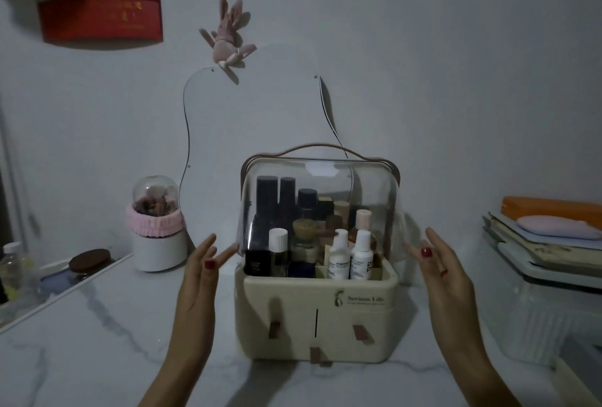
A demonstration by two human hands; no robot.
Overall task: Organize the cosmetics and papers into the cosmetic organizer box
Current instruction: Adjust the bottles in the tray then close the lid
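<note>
Cosmetic organizer box (316, 315) stood in front of you on the white marble-patterned tabletop (97, 341), a cream plastic body with rounded corners, brown tabs on its front and a thin dark slot down the middle. Your left hand (203, 266) was raised at its left side, palm turned inward, fingers spread and loose, one fingertip touching or almost touching the lower edge of the clear domed lid (319, 198). Your right hand (439, 263) mirrored it on the other side, open and gripping nothing, just beside the lid's curved right wall. Under that glossy transparent cover stood bottles (350, 256), white squat ones in front, tall dark ones behind, packed upright in the upper compartment. A brown arched handle (319, 147) crossed the top. Farther back, a wavy-edged mirror (228, 133) leaned on the wall, with a glass-domed white jar (158, 234) wearing a fuzzy pink band to its left.
</note>
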